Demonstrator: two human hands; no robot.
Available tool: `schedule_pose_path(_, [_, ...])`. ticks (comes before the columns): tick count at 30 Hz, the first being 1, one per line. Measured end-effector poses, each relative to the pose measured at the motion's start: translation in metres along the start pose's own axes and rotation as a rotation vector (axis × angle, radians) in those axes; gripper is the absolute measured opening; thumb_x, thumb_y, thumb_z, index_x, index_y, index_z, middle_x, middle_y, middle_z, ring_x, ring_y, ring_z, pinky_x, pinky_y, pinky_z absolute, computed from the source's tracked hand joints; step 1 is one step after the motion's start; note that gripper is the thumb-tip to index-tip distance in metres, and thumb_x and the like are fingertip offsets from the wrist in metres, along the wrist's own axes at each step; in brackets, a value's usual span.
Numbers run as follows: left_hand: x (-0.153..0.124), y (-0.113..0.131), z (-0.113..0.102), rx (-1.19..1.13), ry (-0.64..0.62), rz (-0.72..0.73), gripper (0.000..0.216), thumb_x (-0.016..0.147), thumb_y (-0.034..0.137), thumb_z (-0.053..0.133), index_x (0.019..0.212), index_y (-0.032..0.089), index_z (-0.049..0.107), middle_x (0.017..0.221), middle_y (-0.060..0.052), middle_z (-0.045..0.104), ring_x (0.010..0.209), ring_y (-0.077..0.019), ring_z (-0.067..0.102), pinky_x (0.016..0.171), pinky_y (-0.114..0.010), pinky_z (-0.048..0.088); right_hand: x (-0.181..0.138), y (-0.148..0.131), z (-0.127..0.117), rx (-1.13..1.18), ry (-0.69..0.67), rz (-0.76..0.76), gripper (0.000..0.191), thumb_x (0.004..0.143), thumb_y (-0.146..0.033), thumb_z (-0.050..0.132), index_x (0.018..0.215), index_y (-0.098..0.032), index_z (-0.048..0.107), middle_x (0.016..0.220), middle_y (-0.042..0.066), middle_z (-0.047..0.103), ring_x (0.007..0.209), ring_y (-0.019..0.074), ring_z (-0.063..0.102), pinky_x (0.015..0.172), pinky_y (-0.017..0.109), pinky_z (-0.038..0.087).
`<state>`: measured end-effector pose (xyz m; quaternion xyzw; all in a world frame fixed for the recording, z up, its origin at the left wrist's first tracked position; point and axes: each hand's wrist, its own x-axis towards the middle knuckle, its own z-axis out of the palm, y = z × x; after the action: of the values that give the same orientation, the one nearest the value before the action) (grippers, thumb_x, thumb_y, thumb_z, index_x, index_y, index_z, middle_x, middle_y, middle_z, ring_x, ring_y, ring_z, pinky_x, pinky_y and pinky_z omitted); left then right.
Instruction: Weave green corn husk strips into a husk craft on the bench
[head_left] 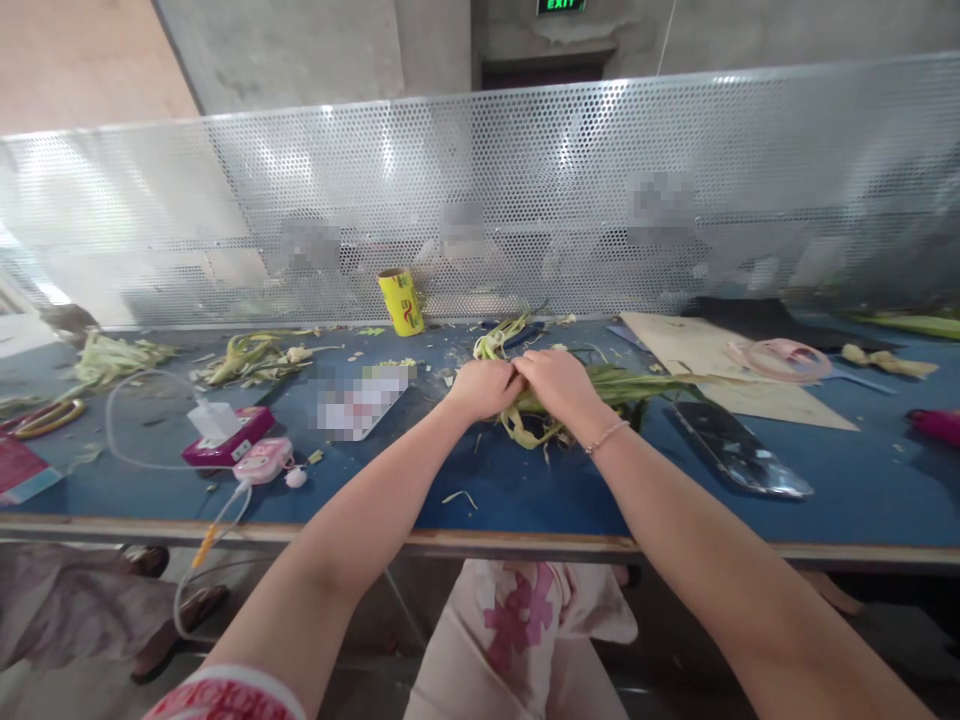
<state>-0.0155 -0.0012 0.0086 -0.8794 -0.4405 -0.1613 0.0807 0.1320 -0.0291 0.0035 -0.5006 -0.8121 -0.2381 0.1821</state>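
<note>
My left hand [484,388] and my right hand [556,385] meet over the middle of the blue table, their fingers closed and touching. Both are wrapped round a bundle of leaf strips [622,382], green to pale yellow, perhaps corn husks. Long strips trail to the right behind my right wrist, and curled ends [525,428] hang below the hands. Another pale, leafy clump [496,343] lies just beyond my left hand; I cannot tell whether it belongs to the bundle. The grip itself is hidden by my fingers.
A perforated metal screen [450,150] borders the table's back. A yellow tube [402,302] stands before it. Leaf piles [251,358], a purple power block [229,437] with cable and a pink case [262,460] lie left; a dark phone [739,450] and tan board [787,405] lie right.
</note>
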Motion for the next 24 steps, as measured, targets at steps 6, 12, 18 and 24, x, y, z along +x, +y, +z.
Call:
schedule_pose_path(6, [0.002, -0.028, -0.007, -0.631, -0.352, -0.122, 0.052, 0.079, 0.064, 0.045, 0.072, 0.016, 0.065, 0.074, -0.007, 0.067, 0.074, -0.0211, 0.063, 0.067, -0.031, 0.046, -0.007, 0.021, 0.005, -0.026, 0.162, 0.052, 0.022, 0.087, -0.014, 0.049, 0.093, -0.022, 0.069, 0.093, 0.005, 0.066, 0.089, 0.0202, 0.053, 0.085, 0.035, 0.033])
schedule_pose_path(12, [-0.002, -0.02, -0.004, -1.343, -0.69, -0.3, 0.029, 0.082, 0.039, 0.049, 0.084, 0.015, 0.065, 0.074, -0.009, 0.069, 0.061, -0.0163, 0.061, 0.065, -0.031, 0.049, -0.012, 0.015, 0.007, 0.021, 0.417, 0.166, 0.023, 0.087, -0.024, 0.053, 0.1, -0.025, 0.071, 0.103, 0.009, 0.06, 0.097, 0.0256, 0.047, 0.088, 0.041, 0.032])
schedule_pose_path(18, [-0.001, 0.002, 0.009, -1.767, -0.582, -0.469, 0.045, 0.087, 0.034, 0.031, 0.089, 0.006, 0.065, 0.064, -0.014, 0.064, 0.058, -0.0221, 0.061, 0.061, -0.036, 0.049, -0.009, 0.012, 0.014, 0.255, 0.246, 0.169, 0.042, 0.086, -0.016, 0.039, 0.121, -0.019, 0.063, 0.087, 0.009, 0.056, 0.072, 0.0201, 0.051, 0.069, 0.032, 0.042])
schedule_pose_path(24, [0.009, 0.017, 0.022, -1.778, -0.236, -0.84, 0.064, 0.091, 0.055, 0.018, 0.102, 0.009, 0.062, 0.062, -0.01, 0.061, 0.061, -0.0212, 0.061, 0.059, -0.033, 0.05, -0.001, 0.005, 0.015, 0.547, 0.22, 0.287, 0.049, 0.085, -0.025, 0.043, 0.131, -0.01, 0.053, 0.096, 0.015, 0.065, 0.093, 0.0288, 0.059, 0.088, 0.044, 0.045])
